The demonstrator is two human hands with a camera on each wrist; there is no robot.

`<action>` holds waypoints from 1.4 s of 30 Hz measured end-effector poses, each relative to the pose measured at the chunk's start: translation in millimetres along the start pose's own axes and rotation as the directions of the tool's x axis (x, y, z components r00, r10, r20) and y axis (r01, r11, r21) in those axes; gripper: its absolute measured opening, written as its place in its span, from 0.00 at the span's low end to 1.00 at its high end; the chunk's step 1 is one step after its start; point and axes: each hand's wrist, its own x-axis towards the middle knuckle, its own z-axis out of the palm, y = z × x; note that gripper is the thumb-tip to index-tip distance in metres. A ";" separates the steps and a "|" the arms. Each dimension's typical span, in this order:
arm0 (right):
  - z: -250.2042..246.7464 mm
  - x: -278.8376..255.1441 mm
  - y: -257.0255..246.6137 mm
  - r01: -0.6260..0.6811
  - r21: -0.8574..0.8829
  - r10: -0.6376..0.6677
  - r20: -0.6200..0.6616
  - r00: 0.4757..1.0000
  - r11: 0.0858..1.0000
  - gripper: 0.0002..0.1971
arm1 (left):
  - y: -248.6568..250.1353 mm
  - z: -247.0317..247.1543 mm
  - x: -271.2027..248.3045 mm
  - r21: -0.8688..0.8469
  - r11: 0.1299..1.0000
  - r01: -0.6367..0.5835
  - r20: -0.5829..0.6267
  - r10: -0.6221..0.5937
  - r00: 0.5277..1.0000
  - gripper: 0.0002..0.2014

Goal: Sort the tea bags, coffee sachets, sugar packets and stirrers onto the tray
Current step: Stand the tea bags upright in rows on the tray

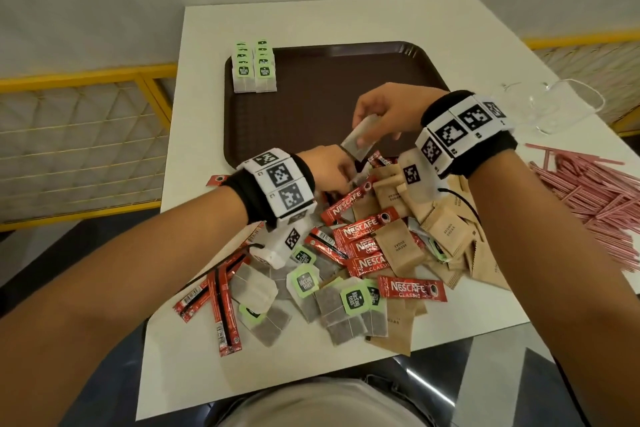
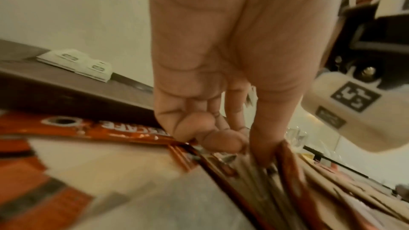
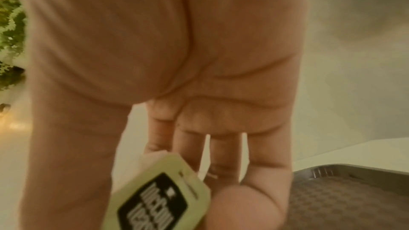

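Tea bags are clearly the category being worked on. Right hand (image 1: 388, 111) pinches one tea bag (image 1: 360, 142) between thumb and fingers, lifted just over the near edge of the brown tray (image 1: 346, 80). Left hand (image 1: 329, 168) is down in the mixed pile (image 1: 374, 246) on the white table (image 1: 311, 21), fingers curled in among the sachets; whether it actually has hold of anything, I can't tell.

Two neat rows of sorted tea bags (image 1: 254, 68) already sit at the tray's far left corner, so my guess is the held one should land at the near end of a row, label up and overlapping like the others (keeping the same orientation saves fixing it later). Holding by the paper bag rather than the tag seems safer, since strings snag in a pile.

Head view gives the whole layout: red coffee sachets (image 1: 360, 229), brown sugar packets (image 1: 398, 246), pink stirrers (image 1: 588, 191) off to the right, none on the tray yet. Right wrist view adds what the head view hides, the green tag (image 3: 159, 197) facing the palm. Left wrist view shows fingertips (image 2: 223, 142) pressed against sachet edges, though it's blurry.
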 end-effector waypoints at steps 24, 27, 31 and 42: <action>8.4 99.9 -49.3 -0.028 0.419 0.039 -0.020 0.999 0.907 0.13 | -101.4 -78.8 -33.2 -0.981 0.144 -0.132 -0.172 -0.313 0.934 0.16; 7.5 125.0 -56.1 -0.050 0.541 0.079 -0.032 0.996 0.840 0.17 | -111.0 -96.7 -24.6 -0.962 0.230 -0.145 -0.235 -0.441 0.866 0.05; 7.1 157.0 -60.5 -0.063 0.633 0.148 -0.081 0.986 0.771 0.13 | -127.7 -119.8 -4.1 -0.929 0.362 -0.079 -0.289 -0.574 0.766 0.04; 13.1 203.7 -57.8 -0.058 0.765 0.258 -0.144 0.955 0.642 0.15 | -159.8 -126.2 36.0 -0.635 0.757 0.150 -0.474 -0.536 0.698 0.14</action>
